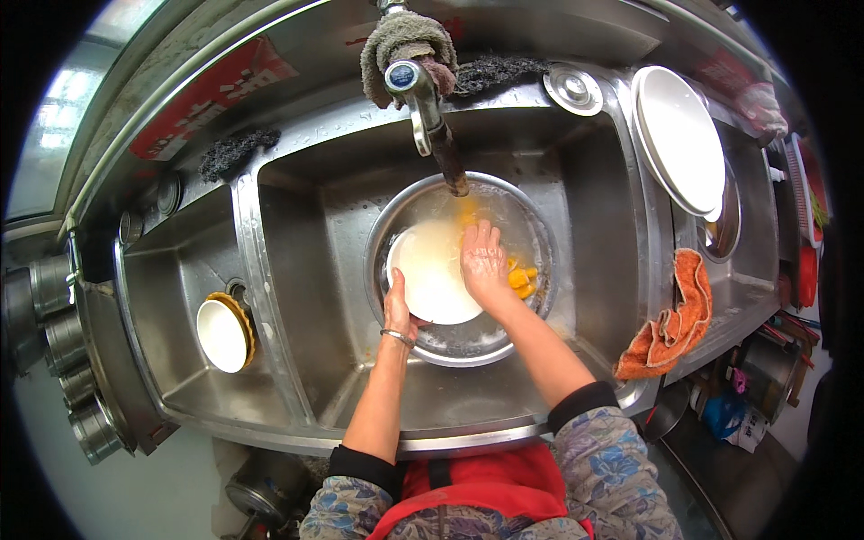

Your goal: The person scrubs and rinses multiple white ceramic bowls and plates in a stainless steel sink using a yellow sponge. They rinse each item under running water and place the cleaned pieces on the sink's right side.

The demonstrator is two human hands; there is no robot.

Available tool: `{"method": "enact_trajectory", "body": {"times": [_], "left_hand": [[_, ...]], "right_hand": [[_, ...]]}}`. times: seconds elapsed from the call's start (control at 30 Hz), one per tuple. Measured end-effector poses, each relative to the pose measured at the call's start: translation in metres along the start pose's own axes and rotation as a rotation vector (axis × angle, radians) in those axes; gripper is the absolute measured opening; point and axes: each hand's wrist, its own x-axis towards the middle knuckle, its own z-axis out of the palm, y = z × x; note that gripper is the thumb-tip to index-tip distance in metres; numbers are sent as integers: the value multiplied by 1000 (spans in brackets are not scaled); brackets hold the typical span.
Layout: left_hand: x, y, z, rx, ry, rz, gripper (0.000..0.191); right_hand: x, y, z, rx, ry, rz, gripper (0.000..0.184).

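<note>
A round white dish [432, 277] lies tilted in a wide metal basin [378, 236] of cloudy water. My left hand [399, 307] grips its lower left rim, thumb on top and fingers underneath. Across the dish's right side, my right hand [482, 260] reaches with the fingers together and the back of the hand up; whether something is under the palm is hidden. Bright yellow pieces [522, 278] sit in the water just right of that hand, too wet and crumpled to name. Another blurred yellow patch [467, 210] shows beneath the spout.
The faucet [442, 135], wrapped with a grey cloth [405, 37], overhangs the basin. Stacked white oval dishes [682, 138] and an orange cloth [668, 324] rest right of the middle sink. Two bowls [223, 336] stand in the left sink. Dark scouring pads [236, 154] lie along the back ledge.
</note>
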Motion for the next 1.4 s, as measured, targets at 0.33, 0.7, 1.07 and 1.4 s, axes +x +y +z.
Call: {"method": "enact_trajectory", "body": {"times": [0.33, 0.7, 1.07, 1.4], "left_hand": [[-1, 0, -6, -43, -88, -2, 85], [7, 2, -7, -152, -137, -92, 101], [17, 4, -9, -485, -205, -247, 48], [0, 19, 6, -155, -101, -12, 48]], "right_hand": [[19, -34, 45, 533, 189, -82, 51], [17, -51, 32, 1411, -433, -186, 37], [0, -28, 7, 1397, -887, -92, 26], [-4, -4, -46, 915, -982, -311, 17]]}}
